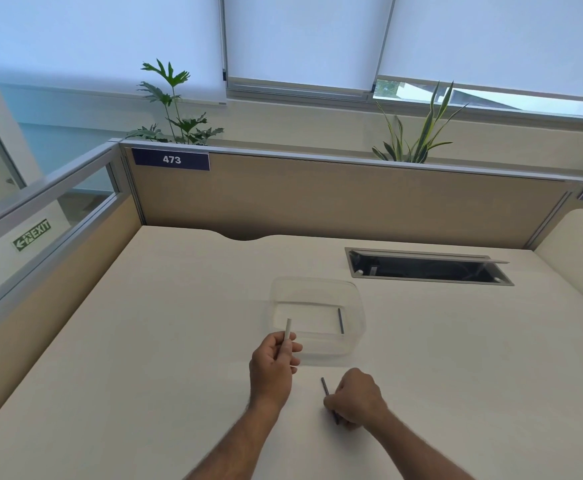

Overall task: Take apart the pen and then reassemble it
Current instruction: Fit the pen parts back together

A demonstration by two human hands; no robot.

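My left hand [273, 367] grips a pale, whitish pen barrel [288, 330] that sticks up out of the fist, just in front of a clear plastic container [354, 344]. My right hand [357, 398] rests low on the desk, its fingers closed on a thin dark pen part [324, 385] that lies slanted on the desk surface. Another thin dark rod [340, 320] lies inside the container near its right wall. The two hands are apart, the right one nearer to me.
The cream desk [179, 341] is bounded by a tan partition [317, 199] at the back and left. An open cable slot [428, 266] sits at the back right. Plants stand behind the partition.
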